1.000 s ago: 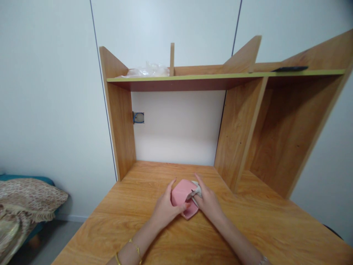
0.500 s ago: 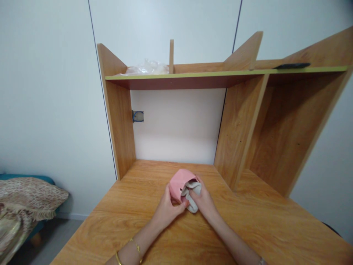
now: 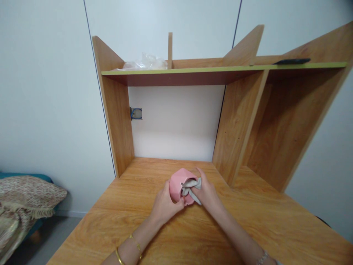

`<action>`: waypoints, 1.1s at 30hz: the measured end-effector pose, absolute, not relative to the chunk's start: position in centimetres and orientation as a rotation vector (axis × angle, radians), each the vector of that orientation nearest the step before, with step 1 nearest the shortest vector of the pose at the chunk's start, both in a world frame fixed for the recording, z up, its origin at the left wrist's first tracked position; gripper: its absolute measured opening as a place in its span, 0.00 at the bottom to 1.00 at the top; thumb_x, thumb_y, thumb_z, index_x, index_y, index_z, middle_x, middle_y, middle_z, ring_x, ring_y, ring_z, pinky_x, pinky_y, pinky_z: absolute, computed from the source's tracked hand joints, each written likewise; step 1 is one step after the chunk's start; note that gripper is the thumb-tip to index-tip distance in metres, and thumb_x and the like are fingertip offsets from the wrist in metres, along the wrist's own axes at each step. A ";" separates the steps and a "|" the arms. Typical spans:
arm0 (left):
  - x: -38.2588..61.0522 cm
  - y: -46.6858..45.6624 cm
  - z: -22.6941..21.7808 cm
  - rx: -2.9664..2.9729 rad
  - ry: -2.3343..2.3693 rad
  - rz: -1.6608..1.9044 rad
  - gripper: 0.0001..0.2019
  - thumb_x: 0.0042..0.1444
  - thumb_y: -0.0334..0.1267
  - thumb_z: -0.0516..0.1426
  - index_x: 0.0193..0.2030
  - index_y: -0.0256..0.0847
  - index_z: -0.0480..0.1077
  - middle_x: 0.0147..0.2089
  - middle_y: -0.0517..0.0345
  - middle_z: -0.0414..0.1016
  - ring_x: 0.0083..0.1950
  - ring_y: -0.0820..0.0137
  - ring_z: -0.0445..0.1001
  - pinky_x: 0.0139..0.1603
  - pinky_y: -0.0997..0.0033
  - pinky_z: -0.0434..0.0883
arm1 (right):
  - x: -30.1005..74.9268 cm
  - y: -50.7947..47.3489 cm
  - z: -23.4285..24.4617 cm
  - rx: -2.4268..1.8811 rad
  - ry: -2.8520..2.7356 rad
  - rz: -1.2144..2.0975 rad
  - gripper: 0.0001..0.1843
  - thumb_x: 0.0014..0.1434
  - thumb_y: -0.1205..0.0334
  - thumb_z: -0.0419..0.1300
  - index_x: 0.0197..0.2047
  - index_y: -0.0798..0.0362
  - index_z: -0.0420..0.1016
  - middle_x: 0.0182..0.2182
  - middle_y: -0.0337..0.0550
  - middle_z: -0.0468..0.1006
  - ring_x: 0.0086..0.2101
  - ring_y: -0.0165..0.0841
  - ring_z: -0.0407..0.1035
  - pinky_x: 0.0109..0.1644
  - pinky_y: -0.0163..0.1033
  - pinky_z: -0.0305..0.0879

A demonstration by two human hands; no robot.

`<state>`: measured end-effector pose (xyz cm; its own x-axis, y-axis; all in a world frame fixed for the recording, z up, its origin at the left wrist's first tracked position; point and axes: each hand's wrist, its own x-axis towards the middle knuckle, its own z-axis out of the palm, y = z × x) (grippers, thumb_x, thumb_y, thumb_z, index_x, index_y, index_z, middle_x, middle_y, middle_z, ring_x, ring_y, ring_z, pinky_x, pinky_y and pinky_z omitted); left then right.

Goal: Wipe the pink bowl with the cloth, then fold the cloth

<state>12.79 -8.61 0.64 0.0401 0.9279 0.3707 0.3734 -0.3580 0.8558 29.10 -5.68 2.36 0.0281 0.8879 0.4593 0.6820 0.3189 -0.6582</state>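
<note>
A pink, faceted pot-like container [image 3: 176,184] is tilted above the desk, its opening facing me and to the right. My left hand [image 3: 166,203] grips it from the left, fingers around the outer wall and thumb at the lower rim. A light grey cloth [image 3: 196,197] is bunched partly inside the opening. My right hand [image 3: 205,191] is closed on the cloth, some of its fingers reaching into the container and hidden there. The cloth's loose end hangs over the rim.
The wooden desk [image 3: 116,221] carries a shelf unit with a yellow-edged board [image 3: 204,69]. On top lie a clear plastic bag [image 3: 146,63] and a flat black object [image 3: 293,61]. A wall socket box [image 3: 136,113] shows behind. A patterned fringed blanket [image 3: 30,195] covers furniture at left.
The pink container has turned a little, so its opening faces me more. My right hand has shifted slightly right, and the cloth has bunched differently. The view has tipped slightly downward.
</note>
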 end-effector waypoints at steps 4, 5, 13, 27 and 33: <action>12.6 -8.7 1.0 1.814 1.335 1.296 0.25 0.41 0.41 0.60 0.49 0.39 0.62 0.42 0.53 0.72 0.42 0.65 0.70 0.42 0.69 0.67 | 29.3 -6.2 2.5 -1.372 -1.835 0.096 0.33 0.49 0.63 0.52 0.59 0.51 0.50 0.38 0.47 0.74 0.36 0.38 0.70 0.37 0.40 0.64; 12.6 -8.8 1.1 1.831 1.340 1.290 0.25 0.42 0.41 0.59 0.49 0.39 0.62 0.42 0.53 0.72 0.42 0.65 0.70 0.42 0.69 0.67 | 29.4 -6.2 2.5 -1.351 -1.843 0.076 0.33 0.49 0.62 0.52 0.59 0.51 0.50 0.41 0.48 0.73 0.38 0.39 0.70 0.39 0.41 0.64; 12.4 -9.0 1.4 1.981 1.420 1.199 0.28 0.40 0.43 0.59 0.51 0.39 0.61 0.41 0.53 0.73 0.38 0.64 0.71 0.39 0.67 0.68 | 28.7 -5.7 1.2 -1.289 -1.674 0.321 0.41 0.46 0.57 0.57 0.60 0.55 0.44 0.34 0.44 0.73 0.34 0.37 0.70 0.38 0.42 0.65; 12.4 -8.8 1.5 2.010 1.470 1.222 0.30 0.43 0.44 0.56 0.55 0.39 0.59 0.43 0.52 0.73 0.40 0.63 0.72 0.41 0.66 0.69 | 28.8 -5.3 2.3 -1.356 -1.602 0.435 0.38 0.43 0.63 0.57 0.58 0.56 0.50 0.30 0.41 0.75 0.32 0.34 0.70 0.37 0.38 0.65; 12.3 -9.6 2.3 2.066 1.481 1.152 0.32 0.40 0.43 0.57 0.55 0.40 0.60 0.44 0.52 0.74 0.42 0.61 0.72 0.45 0.66 0.67 | 29.0 -6.6 2.7 -1.301 -1.851 0.211 0.38 0.47 0.66 0.53 0.61 0.48 0.46 0.39 0.43 0.74 0.39 0.35 0.69 0.43 0.40 0.62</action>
<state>12.29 -9.63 2.27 0.1234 0.9038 0.4099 0.6201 -0.3927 0.6792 29.03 -6.63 2.70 -0.1062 0.8383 0.5348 0.6961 0.4467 -0.5620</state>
